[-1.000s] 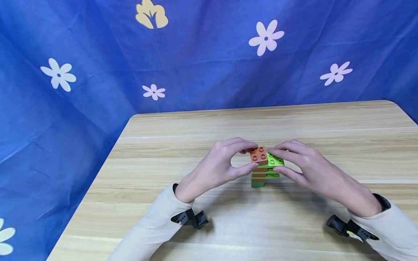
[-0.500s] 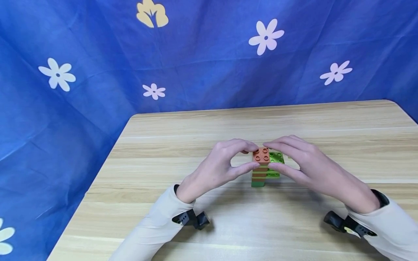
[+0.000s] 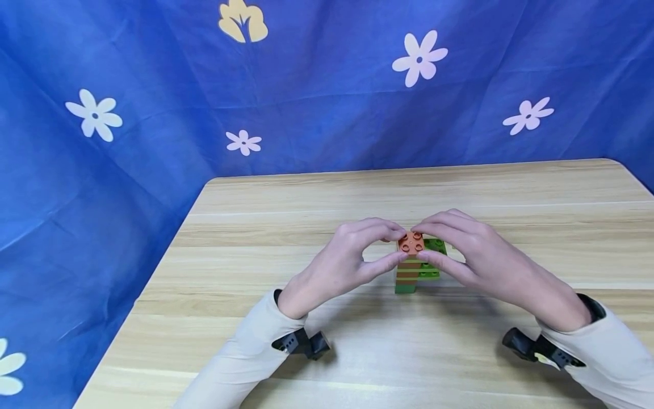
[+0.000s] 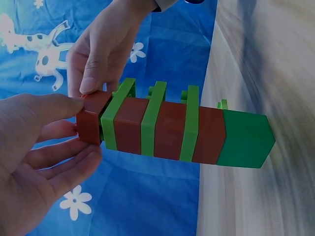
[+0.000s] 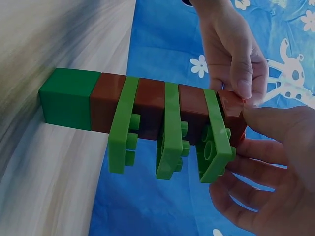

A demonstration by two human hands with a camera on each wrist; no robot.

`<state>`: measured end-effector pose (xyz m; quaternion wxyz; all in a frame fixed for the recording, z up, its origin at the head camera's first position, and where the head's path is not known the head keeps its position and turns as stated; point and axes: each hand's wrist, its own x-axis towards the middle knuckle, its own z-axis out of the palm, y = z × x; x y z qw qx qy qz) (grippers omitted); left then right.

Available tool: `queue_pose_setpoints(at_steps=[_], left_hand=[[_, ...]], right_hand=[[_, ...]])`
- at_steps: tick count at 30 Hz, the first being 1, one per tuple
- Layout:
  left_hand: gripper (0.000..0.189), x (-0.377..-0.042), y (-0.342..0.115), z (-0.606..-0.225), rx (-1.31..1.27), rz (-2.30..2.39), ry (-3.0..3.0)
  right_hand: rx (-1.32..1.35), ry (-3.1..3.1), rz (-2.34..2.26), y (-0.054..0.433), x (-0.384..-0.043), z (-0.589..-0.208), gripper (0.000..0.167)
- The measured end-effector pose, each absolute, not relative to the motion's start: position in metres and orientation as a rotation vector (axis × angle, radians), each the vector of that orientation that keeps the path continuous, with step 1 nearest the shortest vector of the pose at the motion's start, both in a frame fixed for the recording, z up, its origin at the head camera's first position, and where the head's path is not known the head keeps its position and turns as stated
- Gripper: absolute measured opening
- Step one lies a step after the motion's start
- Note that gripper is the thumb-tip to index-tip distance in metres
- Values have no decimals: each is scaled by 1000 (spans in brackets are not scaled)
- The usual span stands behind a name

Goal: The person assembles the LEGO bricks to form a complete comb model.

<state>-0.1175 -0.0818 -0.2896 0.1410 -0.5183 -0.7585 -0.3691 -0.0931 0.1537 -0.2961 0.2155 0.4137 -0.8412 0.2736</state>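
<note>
A tower of toy building bricks stands upright on the table, with a dark green brick [image 4: 244, 139] at its foot. Brown bricks [image 4: 170, 130] alternate with light green plates [image 5: 171, 137] that jut out to the right. The topmost reddish-brown brick [image 3: 411, 244] sits over the upper plate, with a thin dark gap beneath it in the left wrist view. My left hand [image 3: 352, 253] pinches this brick between thumb and fingers from the left. From the right, my right hand [image 3: 472, 250] pinches it too, thumb at the near side and fingertips at the far side.
The wooden table [image 3: 296, 204] extends around the tower on all sides. Behind it hangs a blue cloth [image 3: 327, 85] with white flowers. A black wrist camera [image 3: 317, 345] sits below the left sleeve, and another wrist camera [image 3: 518, 343] below the right.
My right hand has moved left from the upper light green plate to the top brick. That brick has shifted slightly right and now lines up with the column below; my left hand stays on it.
</note>
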Motion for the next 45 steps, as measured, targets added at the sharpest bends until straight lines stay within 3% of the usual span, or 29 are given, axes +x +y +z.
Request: queue_pose_setpoints(at_steps=[16,45], left_hand=[[16,-120,-78,-289,-1515,-968,-2168],[13,-118,-77,-297,-1470,-994,-2161]], right_hand=[[1185,-2362,658,150,-94,-296,36],[1140,-2341,744,151,-94,-303,33]])
